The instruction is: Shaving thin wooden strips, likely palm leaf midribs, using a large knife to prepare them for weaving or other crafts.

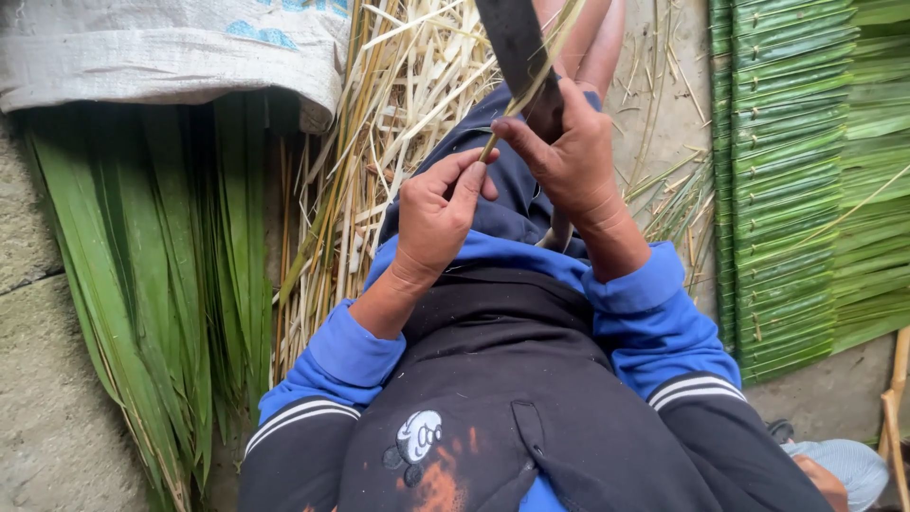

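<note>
My left hand (pixel 438 210) is closed around the lower end of a thin yellow-green leaf rib (pixel 523 106), holding it over my lap. My right hand (pixel 567 152) grips the handle of a long dark knife (pixel 512 43) whose blade points up and away from me. The rib lies across the blade just above my right thumb. Both wrists come out of blue cuffs on a dark jacket.
A bundle of long green leaves (pixel 152 256) lies on the concrete at the left under a white woven sack (pixel 171 47). Pale stripped ribs (pixel 398 104) are piled ahead. Stacked folded green leaf panels (pixel 806 180) fill the right side.
</note>
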